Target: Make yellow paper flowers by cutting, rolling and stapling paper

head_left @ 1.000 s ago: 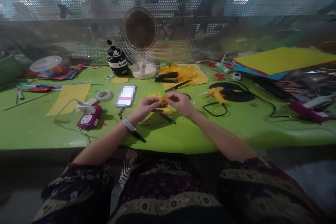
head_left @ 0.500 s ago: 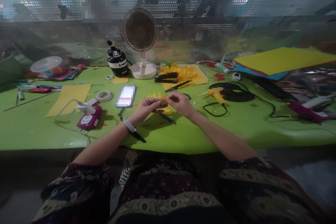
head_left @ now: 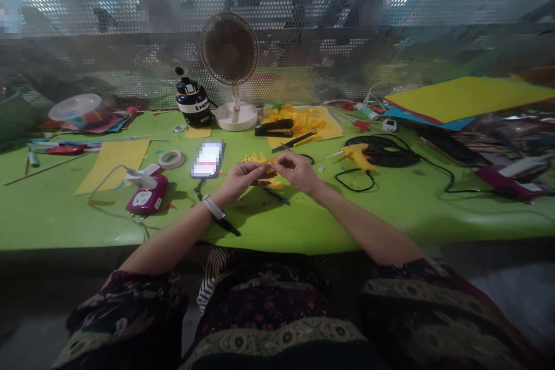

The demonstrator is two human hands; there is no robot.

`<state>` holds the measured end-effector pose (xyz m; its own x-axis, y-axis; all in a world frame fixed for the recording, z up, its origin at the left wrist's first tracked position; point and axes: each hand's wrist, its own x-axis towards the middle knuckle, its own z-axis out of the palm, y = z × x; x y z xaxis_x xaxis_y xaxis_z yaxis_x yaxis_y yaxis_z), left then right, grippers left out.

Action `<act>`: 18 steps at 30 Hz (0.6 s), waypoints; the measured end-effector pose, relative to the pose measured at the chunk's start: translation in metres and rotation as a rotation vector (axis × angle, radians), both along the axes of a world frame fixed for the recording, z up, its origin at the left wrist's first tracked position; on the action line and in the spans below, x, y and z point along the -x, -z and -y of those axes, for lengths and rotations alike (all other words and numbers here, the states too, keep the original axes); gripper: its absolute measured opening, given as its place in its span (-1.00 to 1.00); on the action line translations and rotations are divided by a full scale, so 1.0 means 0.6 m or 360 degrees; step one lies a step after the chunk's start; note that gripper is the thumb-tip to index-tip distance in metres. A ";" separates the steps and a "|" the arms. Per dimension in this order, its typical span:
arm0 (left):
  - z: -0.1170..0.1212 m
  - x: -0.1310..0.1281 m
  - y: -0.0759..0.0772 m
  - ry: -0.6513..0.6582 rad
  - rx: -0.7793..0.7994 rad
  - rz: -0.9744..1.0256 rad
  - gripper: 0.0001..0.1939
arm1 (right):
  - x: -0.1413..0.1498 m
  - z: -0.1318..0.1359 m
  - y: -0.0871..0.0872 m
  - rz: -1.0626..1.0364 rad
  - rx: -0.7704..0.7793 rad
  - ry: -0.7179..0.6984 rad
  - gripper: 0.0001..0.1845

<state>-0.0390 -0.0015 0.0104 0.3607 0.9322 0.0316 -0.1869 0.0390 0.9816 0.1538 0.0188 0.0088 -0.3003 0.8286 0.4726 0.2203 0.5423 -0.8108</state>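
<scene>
One left hand (head_left: 237,180) and one right hand (head_left: 300,172), both pinching one small yellow piece (head_left: 271,161) (mostly hidden), presumably to keep it steady.

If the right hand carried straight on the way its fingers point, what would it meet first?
Beyond the small yellow piece at its fingertips, the right hand would probably meet the left hand first, though exact depth is unclear.
</scene>
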 end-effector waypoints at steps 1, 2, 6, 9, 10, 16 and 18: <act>0.000 0.000 0.000 -0.0005 0.0001 -0.0007 -0.54 | 0.000 0.001 -0.001 0.0003 0.0012 0.0001 -0.62; 0.000 0.000 0.001 -0.0005 0.0001 -0.0016 -0.54 | 0.000 0.002 -0.002 0.0006 0.0026 0.0003 -0.62; -0.001 0.002 0.000 -0.0020 -0.0030 -0.0043 -0.53 | 0.001 0.006 -0.008 -0.0025 0.0143 0.0011 -0.64; -0.001 0.004 0.000 -0.0007 -0.0062 -0.0051 -0.52 | 0.000 0.008 -0.015 -0.0135 0.0286 0.0004 -0.59; 0.000 0.004 -0.001 0.0007 -0.0073 -0.0055 -0.52 | 0.000 0.008 -0.017 -0.0166 0.0337 -0.0007 -0.56; 0.001 0.001 0.001 0.0012 -0.0130 -0.0050 -0.51 | 0.000 0.003 -0.016 -0.0264 0.0449 -0.0084 -0.51; 0.001 0.000 0.001 0.0023 -0.0149 -0.0043 -0.52 | 0.002 0.004 -0.015 -0.0253 0.0470 -0.0180 -0.54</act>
